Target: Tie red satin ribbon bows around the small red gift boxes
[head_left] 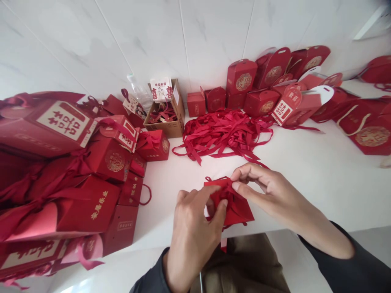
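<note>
A small red box (242, 211) sits at the near edge of the bench (161, 203), right of centre, its left part hidden behind the fingers. On top is a dark red bow (226, 194), hard to make out against the box because the colours nearly match. The right hand (258, 185) pinches the far right part of the bow between thumb and forefinger. The left hand (197, 219) curls around the near left side, thumb and forefinger apart with the bow between them; whether it grips anything, I cannot tell, and its other fingers are mostly hidden. Just beyond lies a tangled ribbon pile (220, 134), single strips hard to separate. Far left of it stands an open carton (165, 129) with a white card (161, 90); the red pieces inside are too jumbled to name. Behind the carton, a clear plastic thing (138, 91) is blurred against the wall (152, 36). The stacked boxes (105, 203) at left run out of view, the nearest blurred. Far right, upright boxes (241, 77) partly cover one another, and a bag (371, 134) with a pale cord is cut off at the right edge.
</note>
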Motion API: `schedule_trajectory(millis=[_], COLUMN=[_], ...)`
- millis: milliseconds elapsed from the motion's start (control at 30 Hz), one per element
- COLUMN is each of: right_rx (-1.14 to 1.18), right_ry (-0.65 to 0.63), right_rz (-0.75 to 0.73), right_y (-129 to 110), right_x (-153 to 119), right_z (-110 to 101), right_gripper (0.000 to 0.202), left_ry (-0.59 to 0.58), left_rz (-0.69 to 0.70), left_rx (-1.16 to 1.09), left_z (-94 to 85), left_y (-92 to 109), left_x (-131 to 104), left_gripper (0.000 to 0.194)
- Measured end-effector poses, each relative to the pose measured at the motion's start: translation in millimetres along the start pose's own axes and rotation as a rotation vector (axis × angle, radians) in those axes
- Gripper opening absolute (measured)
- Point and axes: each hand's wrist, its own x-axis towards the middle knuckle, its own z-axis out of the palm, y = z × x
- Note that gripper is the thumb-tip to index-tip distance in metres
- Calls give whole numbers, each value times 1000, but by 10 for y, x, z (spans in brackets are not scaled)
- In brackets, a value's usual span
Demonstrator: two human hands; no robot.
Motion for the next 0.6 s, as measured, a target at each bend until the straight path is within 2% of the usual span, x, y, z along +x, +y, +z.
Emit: schedule_trajectory(millis=[67, 200, 333, 467, 600], right_rx=[-5, -2, -18, -50, -66], right_ry=[3, -12, -7, -21, -40], right_rz=[4, 17, 38, 64, 68], right_y=[18, 35, 18, -28, -65], right_x=[-4, -16, -16, -16, -20], right_z=[-1, -3, -1, 4, 23], right_gripper=[6, 9, 11, 17, 19], left_ry=[-9, -62, -120, -190, -217], left_rz=[-13, -40, -84, -97, -90], left_rx=[-36, -117, -252, -368, -405], left_z=[24, 56, 51, 30, 4], left_y=[-12, -46, -75, -102, -121], left_x=[17, 22, 47, 78, 95], left_gripper=[17, 27, 12, 25, 28])
